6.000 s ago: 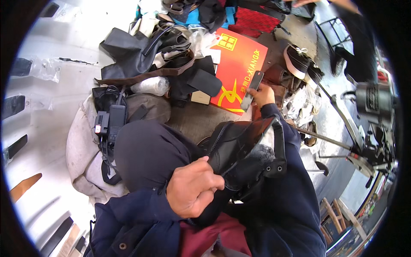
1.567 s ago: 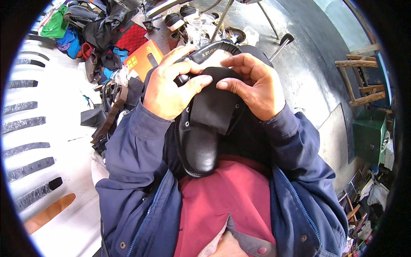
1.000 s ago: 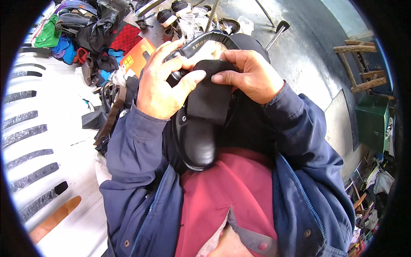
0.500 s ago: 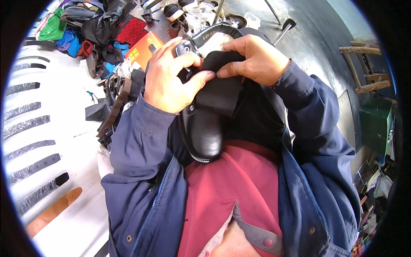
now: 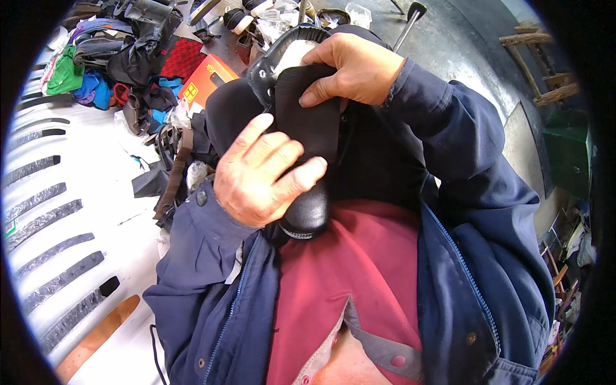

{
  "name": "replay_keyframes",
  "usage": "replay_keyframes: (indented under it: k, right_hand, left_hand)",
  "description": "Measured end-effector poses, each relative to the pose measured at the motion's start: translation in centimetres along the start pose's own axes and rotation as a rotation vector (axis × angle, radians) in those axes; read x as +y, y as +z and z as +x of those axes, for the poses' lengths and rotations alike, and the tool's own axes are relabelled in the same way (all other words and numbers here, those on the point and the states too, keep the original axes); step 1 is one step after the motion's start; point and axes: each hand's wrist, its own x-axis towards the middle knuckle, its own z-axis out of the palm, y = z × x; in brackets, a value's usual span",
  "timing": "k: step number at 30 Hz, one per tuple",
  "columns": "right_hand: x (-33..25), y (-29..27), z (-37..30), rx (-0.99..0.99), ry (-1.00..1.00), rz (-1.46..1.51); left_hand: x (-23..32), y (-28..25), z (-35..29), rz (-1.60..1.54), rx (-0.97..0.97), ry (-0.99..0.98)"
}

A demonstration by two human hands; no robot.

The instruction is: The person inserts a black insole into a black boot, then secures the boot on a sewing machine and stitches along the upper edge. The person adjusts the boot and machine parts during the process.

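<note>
A black leather shoe rests on my lap with its rounded toe toward me. Pale lining shows in its opening, and metal eyelets run along its left flap. My right hand pinches the upper end of the wide black tongue between thumb and fingers, with the tongue lying lengthwise over the shoe. My left hand is open at the shoe's left side, fingers apart. Its index finger points up toward the eyelets, and its thumb lies across the front of the shoe; whether it presses there I cannot tell.
On my left, a white surface carries several dark strips and a brown strip. Beyond it are heaped leather scraps and cloth, beside an orange box. Several shoes lie at the far side. A wooden frame stands at the right.
My left hand has let go of the upper shoe, moved down toward the toe and spread its fingers. My right hand has shifted left with the tongue, which now lies straighter along the shoe.
</note>
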Motion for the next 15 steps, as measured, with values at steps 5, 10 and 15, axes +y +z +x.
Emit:
replay_keyframes:
  k: [5,10,15]
  right_hand:
    - [-1.1,0.1,-0.2,0.001,0.087,-0.047]
    - [-1.0,-0.1,-0.4,0.008,0.075,-0.048]
    - [-0.1,-0.2,-0.2,0.009,0.011,0.011]
  left_hand:
    - [0.1,-0.2,0.5,0.058,-0.039,-0.083]
    - [0.1,0.1,1.0,0.094,-0.021,-0.041]
    - [-0.4,0.4,0.8,0.083,0.039,-0.036]
